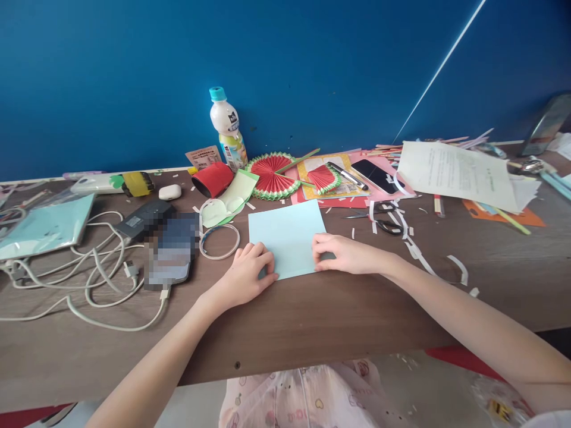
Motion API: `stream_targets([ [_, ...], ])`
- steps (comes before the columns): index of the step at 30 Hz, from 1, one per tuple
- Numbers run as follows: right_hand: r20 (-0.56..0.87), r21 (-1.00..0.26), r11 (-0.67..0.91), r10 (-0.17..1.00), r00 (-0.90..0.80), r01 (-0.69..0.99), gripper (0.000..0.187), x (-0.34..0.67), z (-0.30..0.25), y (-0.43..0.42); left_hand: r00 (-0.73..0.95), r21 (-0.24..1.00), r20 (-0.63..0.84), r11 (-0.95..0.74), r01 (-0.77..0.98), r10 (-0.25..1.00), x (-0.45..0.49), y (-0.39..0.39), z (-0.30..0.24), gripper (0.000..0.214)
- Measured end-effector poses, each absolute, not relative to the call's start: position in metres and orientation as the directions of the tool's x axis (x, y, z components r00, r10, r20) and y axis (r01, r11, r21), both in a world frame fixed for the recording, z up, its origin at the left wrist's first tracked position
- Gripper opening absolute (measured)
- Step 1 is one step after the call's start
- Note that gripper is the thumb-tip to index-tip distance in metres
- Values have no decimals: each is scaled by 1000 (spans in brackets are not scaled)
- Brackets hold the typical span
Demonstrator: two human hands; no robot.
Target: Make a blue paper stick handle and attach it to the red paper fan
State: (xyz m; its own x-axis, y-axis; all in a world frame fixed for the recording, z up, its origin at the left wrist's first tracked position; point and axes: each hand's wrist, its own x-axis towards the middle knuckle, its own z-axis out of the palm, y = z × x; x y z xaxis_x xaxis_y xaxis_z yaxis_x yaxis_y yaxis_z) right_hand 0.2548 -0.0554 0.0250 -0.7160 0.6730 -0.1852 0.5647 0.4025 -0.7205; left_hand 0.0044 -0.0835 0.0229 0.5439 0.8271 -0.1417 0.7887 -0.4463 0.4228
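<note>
A light blue sheet of paper lies on the wooden table before me. My left hand is closed at its lower left corner, with the thumb along the near edge and the fingers curled over the left side. At the right edge, my right hand pinches the sheet between thumb and curled fingers. Just beyond the sheet are a round red and green pleated paper fan and a smaller pleated fan. A roll of clear tape rests left of the paper.
Scissors lie to the right among white paper scraps. A bottle stands against the blue wall. At left are a phone, a power bank and tangled white cables. A black phone lies farther back.
</note>
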Motion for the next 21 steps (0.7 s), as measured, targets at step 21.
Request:
stream_targets([
  [21, -236, -592, 427, 718, -655, 683, 24, 256, 29, -54, 531, 442, -155, -423, 791, 833, 7, -84, 27, 17],
])
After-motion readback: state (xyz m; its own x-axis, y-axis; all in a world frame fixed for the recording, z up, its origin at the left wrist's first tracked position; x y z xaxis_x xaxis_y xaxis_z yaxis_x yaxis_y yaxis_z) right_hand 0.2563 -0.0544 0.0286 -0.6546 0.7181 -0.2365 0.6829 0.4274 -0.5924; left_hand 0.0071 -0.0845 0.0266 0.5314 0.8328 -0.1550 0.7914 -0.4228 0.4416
